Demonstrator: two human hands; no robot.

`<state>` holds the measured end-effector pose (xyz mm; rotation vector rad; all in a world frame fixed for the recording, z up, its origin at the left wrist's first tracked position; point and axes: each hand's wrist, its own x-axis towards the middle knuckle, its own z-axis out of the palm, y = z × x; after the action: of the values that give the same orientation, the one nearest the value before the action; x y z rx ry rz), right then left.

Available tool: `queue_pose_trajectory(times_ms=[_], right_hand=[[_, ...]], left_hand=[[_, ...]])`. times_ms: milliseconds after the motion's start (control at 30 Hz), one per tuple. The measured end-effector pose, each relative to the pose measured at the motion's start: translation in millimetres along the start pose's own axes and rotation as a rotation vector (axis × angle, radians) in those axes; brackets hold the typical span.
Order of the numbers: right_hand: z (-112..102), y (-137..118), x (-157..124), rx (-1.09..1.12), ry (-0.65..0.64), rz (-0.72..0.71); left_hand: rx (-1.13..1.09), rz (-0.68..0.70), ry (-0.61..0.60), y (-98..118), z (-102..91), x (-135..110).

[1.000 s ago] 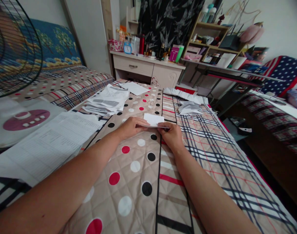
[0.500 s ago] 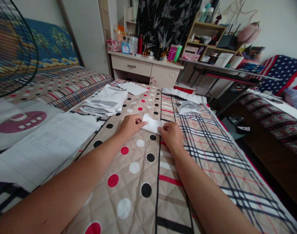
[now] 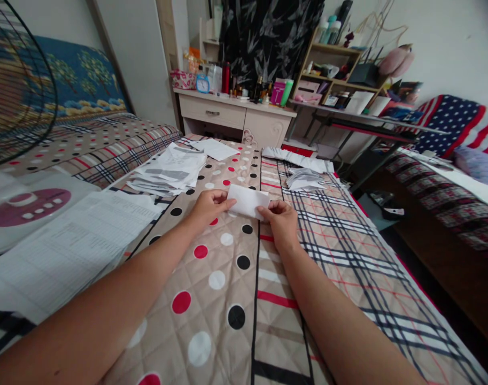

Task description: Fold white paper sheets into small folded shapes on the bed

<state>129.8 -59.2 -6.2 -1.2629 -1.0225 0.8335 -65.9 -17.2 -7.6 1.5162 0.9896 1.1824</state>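
Observation:
A small folded white paper (image 3: 248, 201) is held just above a quilted bed cover (image 3: 235, 283) with dots and plaid. My left hand (image 3: 207, 206) pinches the paper's left edge with thumb and fingers. My right hand (image 3: 279, 219) pinches its lower right corner. Both forearms reach forward over the cover.
A stack of printed sheets (image 3: 169, 172) lies to the left behind my hands, a single sheet (image 3: 215, 148) beyond it. Small folded papers (image 3: 304, 179) sit to the right. A large printed sheet (image 3: 71, 235) and a fan (image 3: 19, 107) are at left. A dresser (image 3: 235, 112) stands behind.
The paper has been turned from lying nearly flat under my fingers to being lifted and held by both edges. My hands have moved slightly apart.

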Motion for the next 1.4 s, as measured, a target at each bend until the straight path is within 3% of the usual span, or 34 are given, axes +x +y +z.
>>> queue_pose_trajectory(times_ms=[300,433,733,933,1400], right_hand=[[1.1,-1.8,-2.9,0.063,-0.03,-0.037],[2.3,2.1,-2.2,0.051,-0.064,-0.002],[3.6,-2.8,-3.3,0.177,0.027,0.053],[2.9,-0.3,-2.5,0.171,0.025,0.042],[2.8,-2.2,-4.1,0.139,0.1,-0.002]], left_hand=[[-0.037,0.009,0.039,4.1,1.1,-4.3],[-0.035,0.046,0.116,3.3,0.4,-3.8],[0.018,0.065,0.084,4.4,-0.7,-5.0],[-0.108,-0.008,0.166,3.2,-2.0,-2.9],[-0.161,-0.079,0.17,5.5,-0.6,-4.2]])
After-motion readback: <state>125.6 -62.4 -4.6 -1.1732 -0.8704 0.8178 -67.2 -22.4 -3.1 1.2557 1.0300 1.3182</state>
